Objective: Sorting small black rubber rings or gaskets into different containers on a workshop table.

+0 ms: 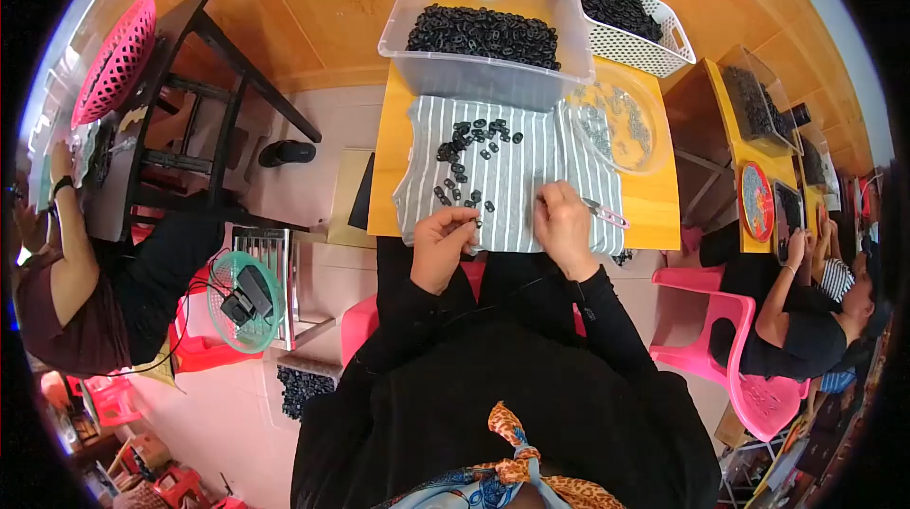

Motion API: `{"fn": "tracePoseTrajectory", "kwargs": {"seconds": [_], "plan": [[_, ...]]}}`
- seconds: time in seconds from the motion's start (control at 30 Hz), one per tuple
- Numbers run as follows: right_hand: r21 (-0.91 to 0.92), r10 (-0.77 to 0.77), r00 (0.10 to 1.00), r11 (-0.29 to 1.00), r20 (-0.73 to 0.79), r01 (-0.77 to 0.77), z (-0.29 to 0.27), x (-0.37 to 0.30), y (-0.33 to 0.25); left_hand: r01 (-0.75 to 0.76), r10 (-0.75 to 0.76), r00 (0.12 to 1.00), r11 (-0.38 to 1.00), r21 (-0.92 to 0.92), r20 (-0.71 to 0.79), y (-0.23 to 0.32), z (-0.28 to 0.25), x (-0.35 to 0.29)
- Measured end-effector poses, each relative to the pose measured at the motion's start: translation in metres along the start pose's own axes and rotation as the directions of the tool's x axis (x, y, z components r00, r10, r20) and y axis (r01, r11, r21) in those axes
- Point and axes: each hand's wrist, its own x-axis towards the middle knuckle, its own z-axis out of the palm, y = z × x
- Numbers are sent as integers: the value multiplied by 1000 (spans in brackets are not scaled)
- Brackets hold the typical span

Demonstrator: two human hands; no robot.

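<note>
My left hand is closed in a pinch above the near edge of a grey-and-white striped cloth. A small black piece shows at its fingertips. To the right, my right hand is held low over the same cloth, fingers curled together; whatever they hold is hidden. A pink-handled tool with a metal tip lies just beyond that hand. Several small black oval plastic pieces with holes are scattered on the cloth, a few of them close to my left fingertips.
A clear plastic bin of black pieces stands at the table's back. Beside it are a white perforated basket and a round clear tray of small metal-looking bits. People work at tables left and right. Pink chairs and a green basket stand nearby.
</note>
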Motion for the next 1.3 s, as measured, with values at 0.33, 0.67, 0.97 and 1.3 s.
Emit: {"fn": "tracePoseTrajectory", "kwargs": {"seconds": [0.33,0.67,0.97,1.3], "plan": [[128,66,989,990,-133,-49,-3,-7,19,13,-12,1000,999,-38,19,1,13,0],[-48,-24,999,998,44,26,-8,-4,2,60,-60,997,998,-2,49,3,26,-1],[724,209,954,621,217,-300,7,-10,28,70,-70,997,998,12,39,2,31,1],[814,325,884,371,338,-447,-11,-12,-16,1,1,991,1000,-15,132,7,40,9]]}}
